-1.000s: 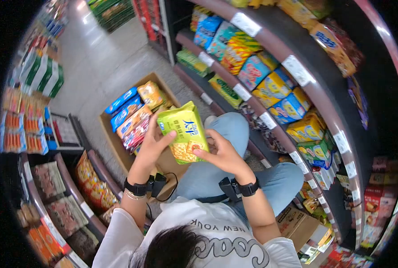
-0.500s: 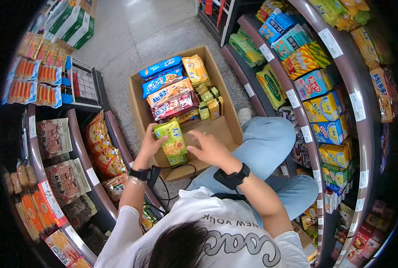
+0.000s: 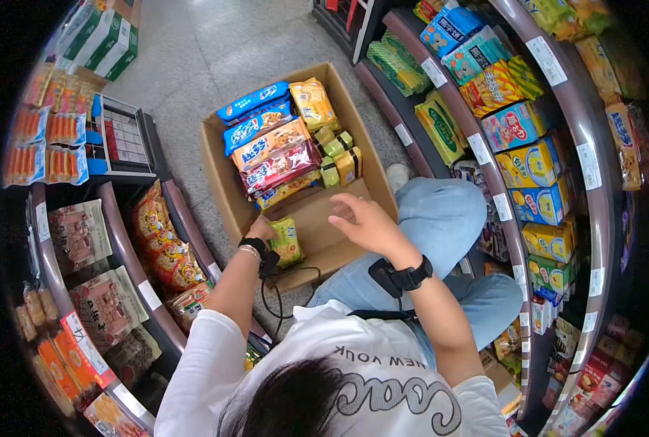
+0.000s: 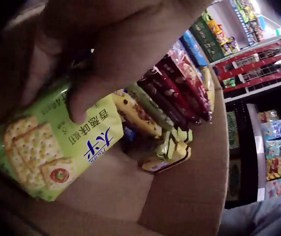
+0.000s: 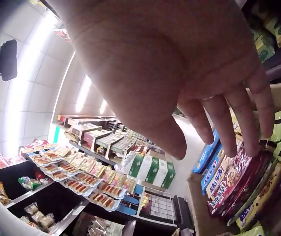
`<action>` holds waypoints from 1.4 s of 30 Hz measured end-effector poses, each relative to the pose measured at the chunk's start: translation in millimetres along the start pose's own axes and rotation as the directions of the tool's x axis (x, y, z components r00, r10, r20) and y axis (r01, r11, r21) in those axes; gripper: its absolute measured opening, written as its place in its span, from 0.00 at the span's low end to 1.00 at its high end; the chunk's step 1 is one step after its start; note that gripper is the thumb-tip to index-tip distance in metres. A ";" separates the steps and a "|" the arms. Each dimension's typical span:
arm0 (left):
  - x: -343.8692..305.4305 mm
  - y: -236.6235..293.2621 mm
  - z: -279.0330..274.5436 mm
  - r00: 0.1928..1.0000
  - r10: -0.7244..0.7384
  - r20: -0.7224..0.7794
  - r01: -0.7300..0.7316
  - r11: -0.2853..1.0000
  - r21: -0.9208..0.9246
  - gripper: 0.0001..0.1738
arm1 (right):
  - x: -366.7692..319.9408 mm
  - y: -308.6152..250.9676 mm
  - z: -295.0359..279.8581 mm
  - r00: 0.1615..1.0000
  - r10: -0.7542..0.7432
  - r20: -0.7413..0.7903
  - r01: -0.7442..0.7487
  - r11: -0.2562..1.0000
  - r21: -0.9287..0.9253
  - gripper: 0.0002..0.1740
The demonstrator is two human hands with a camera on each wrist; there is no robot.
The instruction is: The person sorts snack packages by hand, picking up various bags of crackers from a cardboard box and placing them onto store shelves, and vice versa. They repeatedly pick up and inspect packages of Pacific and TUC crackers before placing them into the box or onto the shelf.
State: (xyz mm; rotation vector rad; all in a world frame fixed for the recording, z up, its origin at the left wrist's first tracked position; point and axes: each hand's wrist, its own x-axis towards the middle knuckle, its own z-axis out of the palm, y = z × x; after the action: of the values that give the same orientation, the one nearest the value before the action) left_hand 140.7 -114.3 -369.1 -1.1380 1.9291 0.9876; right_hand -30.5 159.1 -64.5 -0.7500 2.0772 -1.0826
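A green pack of crackers is in the near left corner of the cardboard box. My left hand reaches into that corner and grips the pack, its thumb lying across the printed front in the left wrist view, where the cracker pack shows large and tilted. Over the box's right part hovers my right hand, fingers loosely spread and holding nothing. In the right wrist view the right hand's fingers hang apart above the packs.
Blue, orange and dark red cookie packs fill the box's far side, with a yellow pack and small green-yellow bundles beside them. Snack shelves flank the right, others the left. A black cable hangs near the left wrist.
The left hand has lowered the cracker pack from above the lap into the box's near left corner. The right hand has let go of it and moved away to the right.
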 end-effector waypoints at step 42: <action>-324.6 689.1 -121.2 -0.478 0.576 -0.663 -0.878 -0.317 0.358 0.40 | -196.7 18.4 -152.0 0.619 0.201 -0.759 0.327 0.813 0.482 0.10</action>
State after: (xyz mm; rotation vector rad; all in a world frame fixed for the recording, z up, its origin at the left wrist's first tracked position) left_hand -379.1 135.3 143.2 0.8190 3.4925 2.1409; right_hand -30.7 383.9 43.3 0.0272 2.1338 -2.2809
